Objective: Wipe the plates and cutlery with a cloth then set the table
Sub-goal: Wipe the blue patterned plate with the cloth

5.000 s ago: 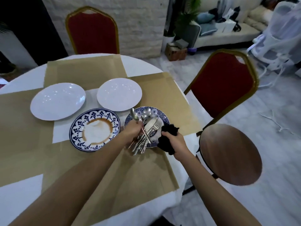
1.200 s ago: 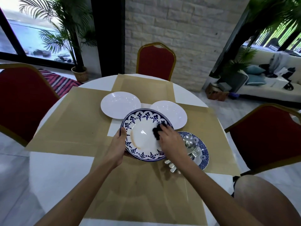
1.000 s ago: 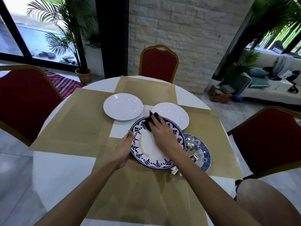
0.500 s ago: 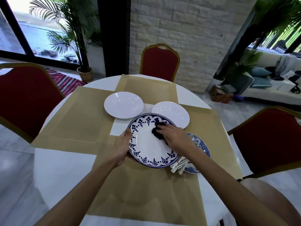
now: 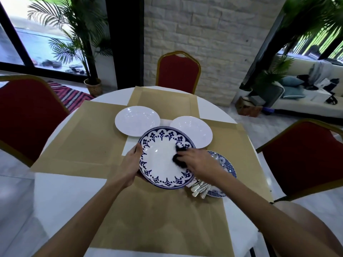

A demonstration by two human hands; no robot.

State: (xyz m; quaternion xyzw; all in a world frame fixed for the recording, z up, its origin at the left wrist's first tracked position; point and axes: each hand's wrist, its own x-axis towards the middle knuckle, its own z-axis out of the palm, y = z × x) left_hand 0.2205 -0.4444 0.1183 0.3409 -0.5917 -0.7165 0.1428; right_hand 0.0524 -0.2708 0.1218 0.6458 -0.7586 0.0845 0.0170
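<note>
Frame centre — left hand (image 5: pixel 130 164) grips patterned plate (image 5: pixel 159 158) by its left rim; right hand (image 5: pixel 196 160) curled, pressing black cloth (image 5: pixel 179 156) onto it.

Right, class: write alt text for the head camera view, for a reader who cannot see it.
A person's left hand holds a blue-patterned plate by its rim while the right hand wipes it with a dark cloth. Behind it on the round table lie two white plates; cutlery rests on a second blue plate.
</note>
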